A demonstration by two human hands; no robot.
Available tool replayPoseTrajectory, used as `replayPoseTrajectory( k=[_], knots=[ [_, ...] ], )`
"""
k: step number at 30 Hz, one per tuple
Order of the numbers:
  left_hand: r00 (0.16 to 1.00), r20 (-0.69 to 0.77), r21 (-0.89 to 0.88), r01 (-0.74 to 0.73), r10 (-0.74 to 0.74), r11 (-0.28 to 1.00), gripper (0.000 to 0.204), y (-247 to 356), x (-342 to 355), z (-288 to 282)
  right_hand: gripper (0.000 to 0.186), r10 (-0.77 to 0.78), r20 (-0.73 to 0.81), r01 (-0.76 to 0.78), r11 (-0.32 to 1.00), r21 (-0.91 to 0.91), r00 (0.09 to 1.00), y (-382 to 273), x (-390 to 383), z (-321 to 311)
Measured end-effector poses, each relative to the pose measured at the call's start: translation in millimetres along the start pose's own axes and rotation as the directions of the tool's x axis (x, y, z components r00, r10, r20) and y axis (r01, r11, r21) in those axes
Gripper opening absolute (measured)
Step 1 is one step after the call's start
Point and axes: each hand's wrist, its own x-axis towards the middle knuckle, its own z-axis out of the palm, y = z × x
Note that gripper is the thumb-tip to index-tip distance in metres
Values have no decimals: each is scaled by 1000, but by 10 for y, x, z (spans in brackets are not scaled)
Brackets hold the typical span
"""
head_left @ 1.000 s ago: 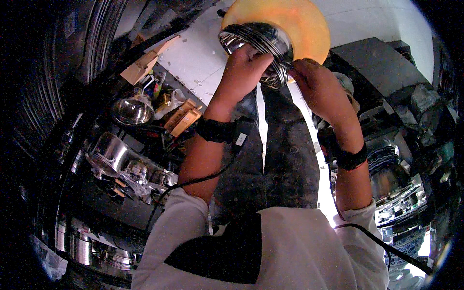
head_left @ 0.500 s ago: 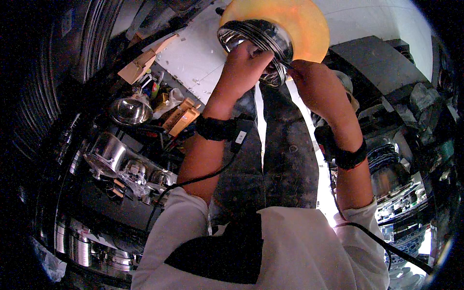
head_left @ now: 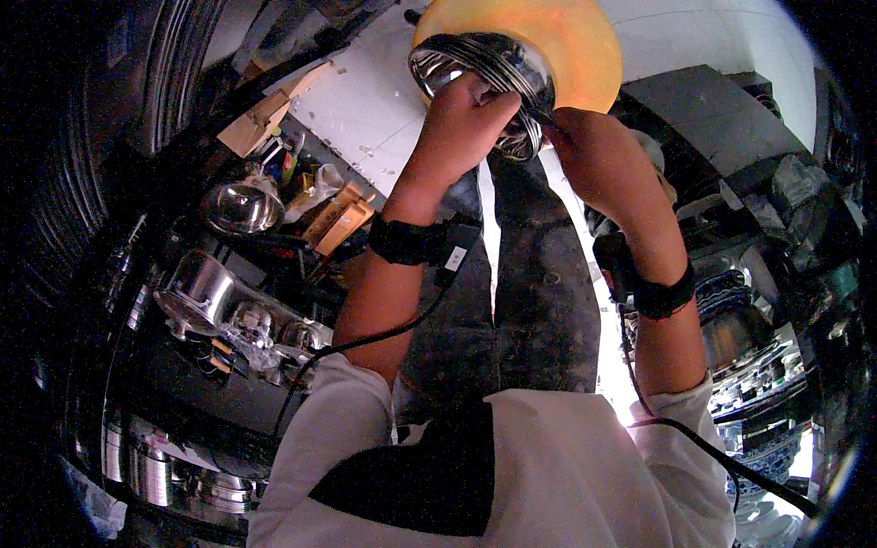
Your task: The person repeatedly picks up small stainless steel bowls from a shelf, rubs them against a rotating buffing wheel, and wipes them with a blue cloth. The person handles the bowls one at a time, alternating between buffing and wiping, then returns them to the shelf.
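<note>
— What were the hands doing?

— The left hand (head_left: 466, 114) was curled over the rim of a shiny steel bowl (head_left: 484, 78), fingers closed on it. The right hand (head_left: 594, 151) pinched the same rim from the other side (its fingertips were hidden).

— And where was the bowl?

— Up at the top, against an orange disc (head_left: 557, 41). More steel vessels (head_left: 206, 297) sat on the dark shelf to the left, well apart.

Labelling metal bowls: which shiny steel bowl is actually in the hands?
The steel bowl at top centre, against the orange disc; left hand and right hand grip it. The other bowls sit left, untouched.
</note>
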Motion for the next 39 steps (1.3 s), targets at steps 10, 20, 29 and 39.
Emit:
replayPoseTrajectory(
  k=[10,20,29,39],
  knots=[
    [996,-71,222,-27,44,975,29,-63,-40,91,15,65,-28,-70,967,-244,997,-217,-37,-12],
    [995,0,112,-95,96,989,27,84,-40,61,18,133,-48,-140,974,-178,990,2,77,-166],
    [995,-21,98,-92,95,991,25,28,87,82,21,69,63,-65,995,-72,996,-1,-63,-282],
    [998,8,134,-61,60,989,29,84,83,112,22,80,70,-71,989,-127,994,-28,-14,-107]
  ],
)
